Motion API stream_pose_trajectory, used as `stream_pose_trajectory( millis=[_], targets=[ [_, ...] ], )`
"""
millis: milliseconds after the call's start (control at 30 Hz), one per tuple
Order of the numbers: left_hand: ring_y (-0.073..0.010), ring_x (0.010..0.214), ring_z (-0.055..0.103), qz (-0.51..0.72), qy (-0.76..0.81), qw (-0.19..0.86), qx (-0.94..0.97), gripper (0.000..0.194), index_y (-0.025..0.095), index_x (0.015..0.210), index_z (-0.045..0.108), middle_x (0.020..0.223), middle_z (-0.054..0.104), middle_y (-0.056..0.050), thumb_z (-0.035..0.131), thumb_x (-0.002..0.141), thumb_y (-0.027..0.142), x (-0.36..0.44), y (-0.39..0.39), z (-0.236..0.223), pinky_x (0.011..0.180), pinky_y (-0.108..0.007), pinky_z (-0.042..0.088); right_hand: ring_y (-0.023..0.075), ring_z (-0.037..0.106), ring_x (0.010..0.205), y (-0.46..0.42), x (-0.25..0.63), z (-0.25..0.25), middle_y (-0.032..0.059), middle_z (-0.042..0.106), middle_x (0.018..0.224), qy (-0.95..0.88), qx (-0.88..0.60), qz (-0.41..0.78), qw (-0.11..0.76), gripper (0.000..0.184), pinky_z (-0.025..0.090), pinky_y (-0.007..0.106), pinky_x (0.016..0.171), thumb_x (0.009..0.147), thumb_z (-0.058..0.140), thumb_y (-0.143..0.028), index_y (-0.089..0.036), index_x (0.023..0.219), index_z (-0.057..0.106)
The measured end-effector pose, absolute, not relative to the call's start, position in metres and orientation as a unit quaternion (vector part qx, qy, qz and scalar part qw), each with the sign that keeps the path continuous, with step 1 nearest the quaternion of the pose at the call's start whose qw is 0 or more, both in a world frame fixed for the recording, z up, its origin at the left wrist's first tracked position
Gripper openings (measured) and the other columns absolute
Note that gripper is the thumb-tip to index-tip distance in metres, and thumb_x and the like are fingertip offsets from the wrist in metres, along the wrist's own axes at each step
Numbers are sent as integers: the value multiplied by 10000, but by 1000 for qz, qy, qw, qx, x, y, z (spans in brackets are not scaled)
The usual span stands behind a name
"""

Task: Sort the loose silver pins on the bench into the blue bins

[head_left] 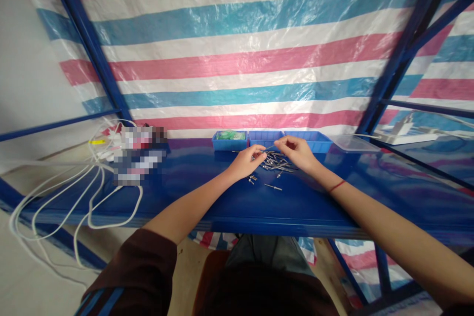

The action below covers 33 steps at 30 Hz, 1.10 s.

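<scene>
A pile of metal blind rivets (276,162) lies on the blue tabletop, under and between my hands. My right hand (296,152) is closed in a pinch on one thin rivet (269,147), above the far side of the pile. Its slim shank points left, toward the fingertips of my left hand (247,162). That hand is curled at the pile's left edge, and what lies inside its fingers is hidden. One loose rivet (273,187) rests nearer the front edge, and a few others (252,178) lie just below my left hand.
Behind the pile stand three joined blue bins (230,145); the left one holds green-and-clear plastic. A clear lid (355,143) and a white power strip (402,133) are at right. White cables (98,197) hang over the left edge. Blue frame posts (392,64) flank the striped sheet.
</scene>
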<state>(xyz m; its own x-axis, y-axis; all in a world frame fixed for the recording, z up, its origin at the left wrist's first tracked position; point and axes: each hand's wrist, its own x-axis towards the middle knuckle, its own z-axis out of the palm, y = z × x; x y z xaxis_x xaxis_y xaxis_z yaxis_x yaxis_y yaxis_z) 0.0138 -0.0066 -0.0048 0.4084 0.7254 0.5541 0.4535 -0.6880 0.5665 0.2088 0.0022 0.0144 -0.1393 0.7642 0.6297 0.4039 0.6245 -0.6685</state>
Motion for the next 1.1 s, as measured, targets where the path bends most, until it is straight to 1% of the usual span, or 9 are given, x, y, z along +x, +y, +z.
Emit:
stream_pose_trajectory(
  millis=[67, 167, 300, 400, 600, 700, 800, 933, 1100],
  targets=[
    [-146, 818, 599, 390, 344, 137, 843, 346, 176, 1149, 516, 906, 643, -43, 486, 847, 340, 13, -8, -4, 799, -292, 460, 134, 493, 565, 17, 226, 15, 18, 576, 621, -701, -435, 101, 556, 372, 404, 267, 556, 752, 534, -535, -173, 677, 578],
    [-156, 897, 584, 341, 310, 92, 883, 283, 185, 1070, 587, 936, 632, -55, 476, 854, 331, 12, -11, -2, 853, -291, 432, 174, 543, 634, 36, 258, 16, 61, 628, 711, -623, -525, -18, 579, 361, 420, 296, 614, 781, 501, -507, -167, 797, 622],
    [-182, 985, 554, 285, 281, 72, 914, 256, 223, 948, 664, 1001, 631, -51, 525, 820, 396, 12, -15, -2, 910, -312, 387, 238, 560, 724, 45, 288, 15, 94, 625, 756, -637, -594, -142, 471, 405, 406, 341, 661, 777, 508, -493, -154, 964, 627],
    [-204, 992, 548, 264, 270, 69, 923, 264, 253, 887, 689, 1005, 631, -42, 607, 744, 459, 13, -16, -3, 904, -334, 376, 255, 564, 755, 41, 287, 16, 104, 618, 775, -661, -587, -158, 440, 439, 400, 342, 665, 791, 493, -469, -136, 1057, 596],
    [-169, 887, 583, 263, 227, 64, 936, 147, 237, 788, 687, 899, 644, -31, 582, 793, 341, 17, -16, -5, 875, -302, 381, 191, 552, 626, 20, 250, 21, 69, 637, 726, -767, -494, -81, 402, 291, 400, 313, 624, 809, 472, -360, -163, 944, 639],
    [-170, 875, 584, 292, 247, 69, 921, 152, 207, 805, 660, 884, 648, -41, 545, 820, 305, 18, -16, -4, 857, -297, 397, 165, 550, 615, 8, 234, 21, 58, 665, 784, -831, -426, 12, 358, 237, 411, 299, 606, 802, 474, -320, -173, 840, 656],
    [-157, 818, 592, 335, 303, 99, 887, 189, 185, 872, 623, 858, 653, -32, 474, 857, 300, 17, -15, -3, 785, -275, 430, 145, 551, 608, -4, 220, 18, 41, 672, 798, -855, -370, 129, 339, 228, 419, 281, 579, 787, 496, -320, -175, 863, 655],
    [-135, 773, 611, 386, 340, 193, 836, 206, 164, 899, 598, 840, 665, -21, 454, 861, 306, 16, -13, -2, 744, -250, 456, 154, 574, 646, -14, 207, 16, 41, 660, 736, -841, -344, 206, 364, 255, 433, 280, 587, 765, 548, -368, -160, 875, 647],
    [-134, 788, 625, 411, 316, 288, 805, 236, 145, 883, 597, 837, 676, -43, 444, 864, 324, 17, -8, -5, 775, -265, 478, 189, 623, 747, -14, 202, 14, 71, 687, 821, -803, -325, 289, 408, 276, 478, 317, 677, 741, 595, -414, -165, 855, 631]
  ],
)
